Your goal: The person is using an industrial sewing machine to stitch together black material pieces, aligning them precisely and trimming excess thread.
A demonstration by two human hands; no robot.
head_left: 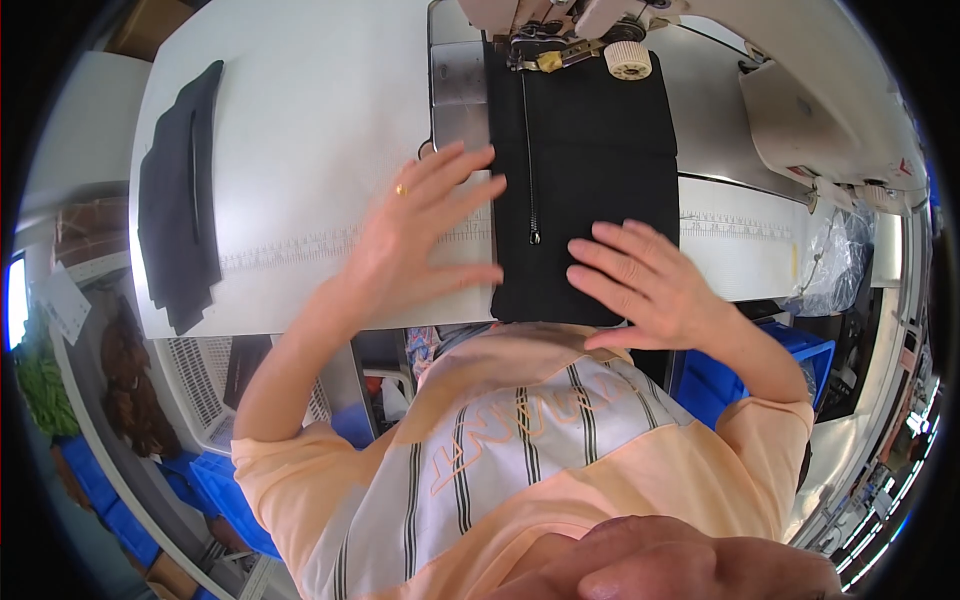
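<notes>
A black fabric panel (600,190) lies flat on the table, its far end under the sewing machine's presser foot (522,62). Along the panel's left part runs a zipper (530,160), its pull at the near end. My left hand (420,225) is at the panel's left edge with fingers spread, holding nothing; whether its fingertips touch the cloth I cannot tell. Over the near right part of the panel is my right hand (645,285), its fingers stretched out and nothing in them.
A stack of dark fabric pieces (180,205) lies at the table's left. The sewing machine (820,130) takes up the far right. Printed rulers (290,252) cross the white tabletop (300,110). Below the edge stand a white basket (205,385) and a blue bin (805,345).
</notes>
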